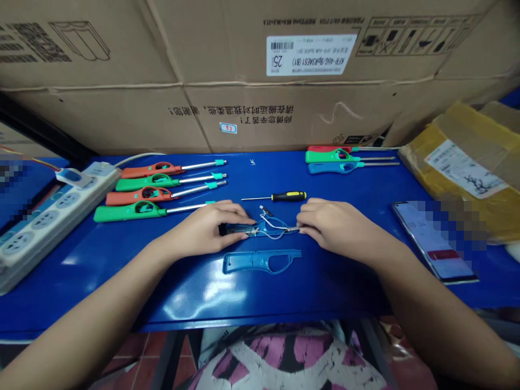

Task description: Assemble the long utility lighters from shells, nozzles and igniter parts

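Note:
An opened blue lighter body [266,229] with loose wires and inner parts lies on the blue table [162,281] between my hands. My left hand [207,227] is closed on its left end. My right hand [331,223] pinches its right end. The detached blue shell half [260,261] lies flat just in front of it. A screwdriver [280,196] with a black and yellow handle rests just behind my hands.
Several orange and green long-nosed lighters [158,189] lie in a row at the left. Three more lighters [337,160] lie at the back right. A white power strip [44,222] sits far left, a phone [434,241] and a yellow parcel [467,162] at the right. Cardboard boxes [260,76] stand behind.

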The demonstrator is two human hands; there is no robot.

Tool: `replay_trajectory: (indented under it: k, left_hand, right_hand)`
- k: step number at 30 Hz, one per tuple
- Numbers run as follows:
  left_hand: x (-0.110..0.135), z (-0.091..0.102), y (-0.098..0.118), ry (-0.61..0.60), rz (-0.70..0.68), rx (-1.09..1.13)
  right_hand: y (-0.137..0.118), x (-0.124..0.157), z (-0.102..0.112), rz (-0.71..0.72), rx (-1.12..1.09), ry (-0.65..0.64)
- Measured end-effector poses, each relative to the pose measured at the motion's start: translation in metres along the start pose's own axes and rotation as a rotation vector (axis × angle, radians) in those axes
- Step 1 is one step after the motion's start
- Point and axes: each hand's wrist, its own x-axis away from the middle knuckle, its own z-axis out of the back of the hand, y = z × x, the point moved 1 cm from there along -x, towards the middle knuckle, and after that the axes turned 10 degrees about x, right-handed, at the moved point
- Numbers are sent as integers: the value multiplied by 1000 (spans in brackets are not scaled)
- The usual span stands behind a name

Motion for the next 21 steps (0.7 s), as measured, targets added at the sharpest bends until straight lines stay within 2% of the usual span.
replay_trajectory:
  k: [10,21]
  left_hand:
    - [1,0,-2,4,-16,-12]
    - [1,0,-4,0,-24,-10]
  right_hand:
    - [4,2,1,-54,39,-74]
    - [4,3,-7,-7,6,-47]
